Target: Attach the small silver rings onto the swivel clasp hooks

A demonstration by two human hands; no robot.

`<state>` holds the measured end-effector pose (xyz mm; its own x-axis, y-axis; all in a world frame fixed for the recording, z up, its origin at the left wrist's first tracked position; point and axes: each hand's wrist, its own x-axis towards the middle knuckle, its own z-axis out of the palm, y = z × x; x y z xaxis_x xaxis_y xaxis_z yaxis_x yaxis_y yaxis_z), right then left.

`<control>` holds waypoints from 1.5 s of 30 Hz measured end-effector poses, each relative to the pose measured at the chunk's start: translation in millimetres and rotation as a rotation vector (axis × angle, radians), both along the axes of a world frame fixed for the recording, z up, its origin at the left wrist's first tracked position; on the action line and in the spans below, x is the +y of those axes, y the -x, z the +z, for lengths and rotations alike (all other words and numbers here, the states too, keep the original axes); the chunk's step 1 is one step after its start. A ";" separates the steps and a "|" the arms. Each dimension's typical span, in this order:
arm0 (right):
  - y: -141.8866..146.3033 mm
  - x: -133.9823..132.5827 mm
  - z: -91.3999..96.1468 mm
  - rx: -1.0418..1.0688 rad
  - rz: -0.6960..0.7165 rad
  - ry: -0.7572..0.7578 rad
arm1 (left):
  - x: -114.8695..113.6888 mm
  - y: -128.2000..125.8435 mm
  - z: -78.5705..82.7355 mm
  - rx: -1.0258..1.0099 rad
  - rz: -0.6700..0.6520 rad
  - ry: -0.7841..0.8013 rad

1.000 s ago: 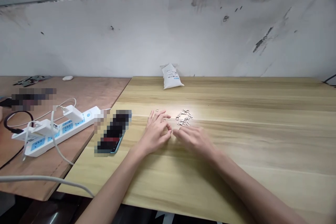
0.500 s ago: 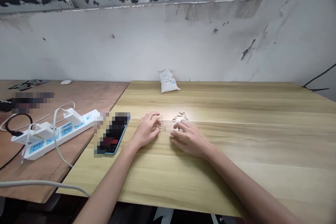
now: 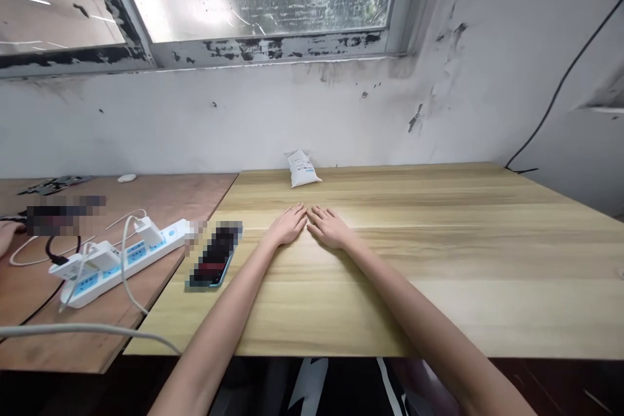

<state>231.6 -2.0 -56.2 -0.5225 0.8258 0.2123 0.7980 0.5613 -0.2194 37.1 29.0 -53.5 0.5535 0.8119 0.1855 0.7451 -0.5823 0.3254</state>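
Observation:
My left hand [image 3: 288, 224] lies palm down on the light wooden table [image 3: 439, 260], fingers stretched forward. Close beside it, my right hand [image 3: 327, 226] rests the same way, with its fingertips almost meeting those of the left. Both hands look open and flat. The small metal rings and clasps seen earlier on this spot are hidden now, and whether they lie under my palms I cannot make out. A white printed packet [image 3: 303, 169] sits beyond the fingertips, near the wall.
Left of my forearm lies a phone [image 3: 214, 257], partly blurred. On the brown table [image 3: 195, 192] stands a white power strip [image 3: 129, 266] with plugged-in chargers and cables. Another person's hand [image 3: 7, 234] shows at the left edge. A black cable [image 3: 556, 94] hangs at the right.
Both hands have moved together and flattened onto the table. The metal rings and clasps have gone out of sight. The camera view has tilted up, showing more window.

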 end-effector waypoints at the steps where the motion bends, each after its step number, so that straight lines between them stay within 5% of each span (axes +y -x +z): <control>1: 0.0 -1.1 -0.7 -0.002 0.011 -0.002 | 0.8 -0.4 -1.5 -0.002 -0.004 -0.001; 9: -5.0 -34.6 -9.3 0.057 0.015 -0.034 | -19.7 2.4 -19.6 -0.052 -0.042 -0.007; 17: -7.0 -60.9 -1.6 0.118 -0.106 -0.130 | -56.7 -1.1 -17.9 -0.159 -0.169 -0.066; 30: -2.4 -52.2 -1.8 0.085 -0.116 -0.241 | -63.1 -3.8 -7.0 -0.191 -0.131 -0.223; 45: -8.9 -55.2 -3.2 0.174 -0.217 -0.276 | -69.8 -6.7 -3.3 -0.176 -0.119 -0.220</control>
<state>240.5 -57.2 -59.4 -0.2789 0.8124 0.5121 0.8686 0.4409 -0.2264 43.9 -40.8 -56.8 0.5858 0.6734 0.4510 0.6110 -0.7325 0.3002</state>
